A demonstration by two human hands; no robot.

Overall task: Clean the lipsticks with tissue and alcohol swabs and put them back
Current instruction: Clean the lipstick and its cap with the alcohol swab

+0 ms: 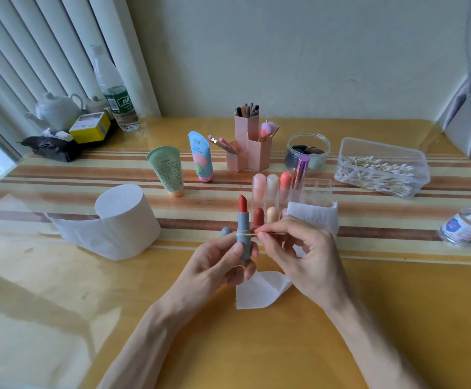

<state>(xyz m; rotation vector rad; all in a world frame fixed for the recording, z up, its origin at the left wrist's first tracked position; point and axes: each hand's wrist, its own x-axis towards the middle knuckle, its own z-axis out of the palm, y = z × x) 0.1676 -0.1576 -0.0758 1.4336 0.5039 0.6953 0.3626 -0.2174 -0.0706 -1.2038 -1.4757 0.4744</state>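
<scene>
My left hand grips an uncapped grey-blue lipstick upright, its red bullet extended. My right hand pinches a cotton swab whose tip touches the lipstick's collar. The grey-blue cap stands on the table just left of the lipstick. Behind them a clear lipstick organizer holds several capped lipsticks. A folded tissue lies under my hands. The alcohol bottle, red-capped, lies on its side at the right.
A toilet paper roll sits at left. A clear box of cotton swabs is at back right, a white pad by the organizer. Two cream tubes, a pink brush holder and a jar stand behind.
</scene>
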